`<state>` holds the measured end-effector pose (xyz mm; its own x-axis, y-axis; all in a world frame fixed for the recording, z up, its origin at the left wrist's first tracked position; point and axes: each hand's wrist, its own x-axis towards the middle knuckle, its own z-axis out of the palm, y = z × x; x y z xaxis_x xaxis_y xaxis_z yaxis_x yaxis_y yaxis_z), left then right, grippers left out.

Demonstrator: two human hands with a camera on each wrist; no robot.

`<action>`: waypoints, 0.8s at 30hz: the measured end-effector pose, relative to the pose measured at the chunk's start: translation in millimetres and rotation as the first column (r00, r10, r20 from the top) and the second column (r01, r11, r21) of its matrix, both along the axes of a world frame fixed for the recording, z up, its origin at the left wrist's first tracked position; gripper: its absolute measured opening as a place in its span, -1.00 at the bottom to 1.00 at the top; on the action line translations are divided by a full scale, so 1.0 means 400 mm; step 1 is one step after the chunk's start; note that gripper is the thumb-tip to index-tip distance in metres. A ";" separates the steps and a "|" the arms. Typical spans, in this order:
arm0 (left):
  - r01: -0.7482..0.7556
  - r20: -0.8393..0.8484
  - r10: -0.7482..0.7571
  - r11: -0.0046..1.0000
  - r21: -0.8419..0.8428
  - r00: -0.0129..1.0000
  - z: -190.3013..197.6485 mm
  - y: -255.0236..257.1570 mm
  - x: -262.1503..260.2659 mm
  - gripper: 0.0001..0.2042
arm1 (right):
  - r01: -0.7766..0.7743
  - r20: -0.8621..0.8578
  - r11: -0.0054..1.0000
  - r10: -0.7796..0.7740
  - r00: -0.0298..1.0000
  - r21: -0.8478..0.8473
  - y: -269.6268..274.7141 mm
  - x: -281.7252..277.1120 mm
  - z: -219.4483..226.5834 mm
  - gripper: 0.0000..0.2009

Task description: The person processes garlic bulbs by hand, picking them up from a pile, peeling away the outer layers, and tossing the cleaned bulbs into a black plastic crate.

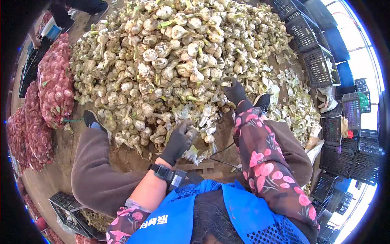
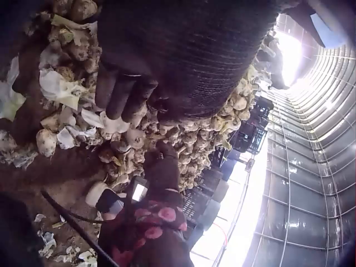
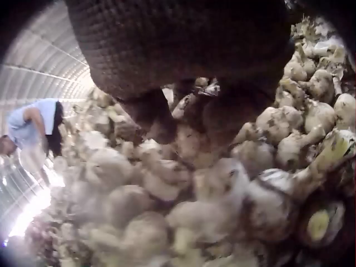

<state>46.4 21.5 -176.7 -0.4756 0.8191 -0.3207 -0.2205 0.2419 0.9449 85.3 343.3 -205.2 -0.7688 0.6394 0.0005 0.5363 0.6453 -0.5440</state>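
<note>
A heaped pile of garlic bulbs [image 1: 178,49] with stems and loose skins lies before the person. The dark-gloved left hand [image 1: 178,142] hovers over the near edge of the pile, its fingers loosely bent and nothing between them. In the left wrist view its fingers [image 2: 125,94] hang above peeled skins and bulbs. Farther to the right, the gloved right hand [image 1: 235,92] is at the pile's lower right side. Its thumb and fingers close around a garlic bulb [image 3: 192,142] in the right wrist view, where the glove hides part of it.
Red mesh sacks [image 1: 57,81] full of bulbs stand at left. Black plastic crates [image 1: 317,67] line the right side. Pale skins [image 1: 298,97] are strewn right of the pile. A dark cord [image 1: 221,156] crosses near the knees. Another person [image 3: 41,125] bends over beyond the heap.
</note>
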 end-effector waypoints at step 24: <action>-0.197 0.506 0.021 0.934 0.297 0.862 0.222 -0.009 0.034 -0.68 | -0.317 -0.454 0.802 0.064 0.889 -0.507 -0.500 0.233 0.350 -0.43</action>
<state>59.9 18.1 -88.0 -0.4220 0.8694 -0.2571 -0.6784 -0.1146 0.7257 178.6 143.2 -65.2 -0.8857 0.4635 0.0253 0.0920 0.2288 -0.9691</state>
